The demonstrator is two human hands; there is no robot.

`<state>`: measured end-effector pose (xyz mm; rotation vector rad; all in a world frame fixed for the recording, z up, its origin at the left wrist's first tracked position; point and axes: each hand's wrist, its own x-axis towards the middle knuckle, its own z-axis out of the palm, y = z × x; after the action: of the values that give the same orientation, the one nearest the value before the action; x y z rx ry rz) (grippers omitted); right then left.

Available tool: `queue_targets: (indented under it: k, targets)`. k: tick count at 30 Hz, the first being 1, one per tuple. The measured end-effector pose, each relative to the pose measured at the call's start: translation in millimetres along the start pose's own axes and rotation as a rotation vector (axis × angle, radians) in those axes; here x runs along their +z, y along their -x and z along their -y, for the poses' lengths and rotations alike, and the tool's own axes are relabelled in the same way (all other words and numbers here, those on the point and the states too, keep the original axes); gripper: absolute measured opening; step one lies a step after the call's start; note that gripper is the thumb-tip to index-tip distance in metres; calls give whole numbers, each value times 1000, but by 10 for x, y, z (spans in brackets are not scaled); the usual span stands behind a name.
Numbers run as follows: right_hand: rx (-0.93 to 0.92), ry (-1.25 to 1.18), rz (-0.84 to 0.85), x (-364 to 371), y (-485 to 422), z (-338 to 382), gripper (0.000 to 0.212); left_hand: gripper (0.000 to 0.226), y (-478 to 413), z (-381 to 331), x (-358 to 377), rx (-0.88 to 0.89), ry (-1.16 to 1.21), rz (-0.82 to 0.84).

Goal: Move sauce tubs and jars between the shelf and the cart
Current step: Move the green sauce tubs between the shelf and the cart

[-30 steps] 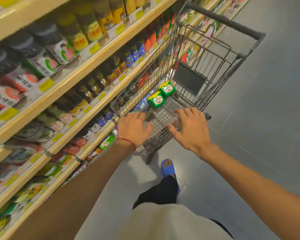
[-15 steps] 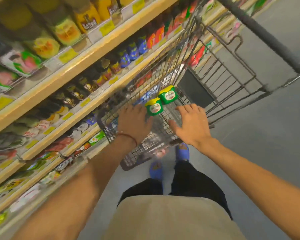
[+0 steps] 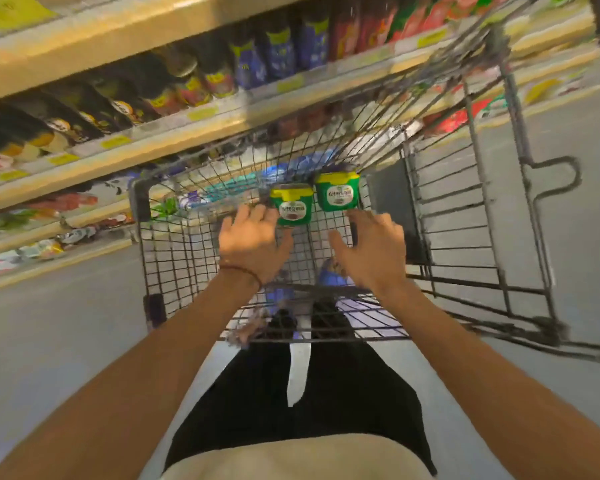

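Fingers [image 3: 248, 216] spread & holding nothing, our L hand [image 3: 253, 247] sits just beside one green sauce tub [image 3: 292, 207], our R hand [image 3: 373, 252] hovers near the 2nd tub [image 3: 337, 192], both in the cart [image 3: 174, 261] by the shelf [image 3: 160, 142].

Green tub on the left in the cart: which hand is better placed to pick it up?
Probably left. The left hand has its fingertips beside the left tub; the right hand is nearer the right tub.

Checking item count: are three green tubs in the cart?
No: just a left tub and a right tub, side by side in the cart.
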<state>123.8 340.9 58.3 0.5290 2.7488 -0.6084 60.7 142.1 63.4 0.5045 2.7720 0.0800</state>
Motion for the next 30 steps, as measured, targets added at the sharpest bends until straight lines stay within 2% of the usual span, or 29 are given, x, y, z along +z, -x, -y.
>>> queue_targets:
  k: [1, 4, 11, 16, 19, 22, 26, 30]
  targets:
    - [2, 3, 17, 63, -78, -57, 63, 48, -33, -13, 111, -16, -16, -17]
    - [18, 12, 68, 281, -298, -165, 67, 49, -188, -41, 367, -90, 41, 130]
    - [53, -40, 186, 962, -934, -442, 57, 59, -639, 101, 1069, -256, 207, 173]
    - [169, -169, 124, 1364, -1240, -575, 80, 85, -988, 240, 1586, -390, 433, 244]
    - [267, -244, 117, 1524, -1350, -586, 95, 100, -1140, 292, 1808, -409, 620, 273]
    - [300, -301, 119, 1651, -1438, -645, 98, 106, -1286, 339, 2033, -388, 793, 244]
    - [315, -388, 100, 1740, -1526, -717, 95, 75, -1475, 372, 2241, -453, 1059, 248]
    - [336, -491, 59, 1814, -1610, -797, 88, 66, -1583, 336, 2267, -434, 1241, 342]
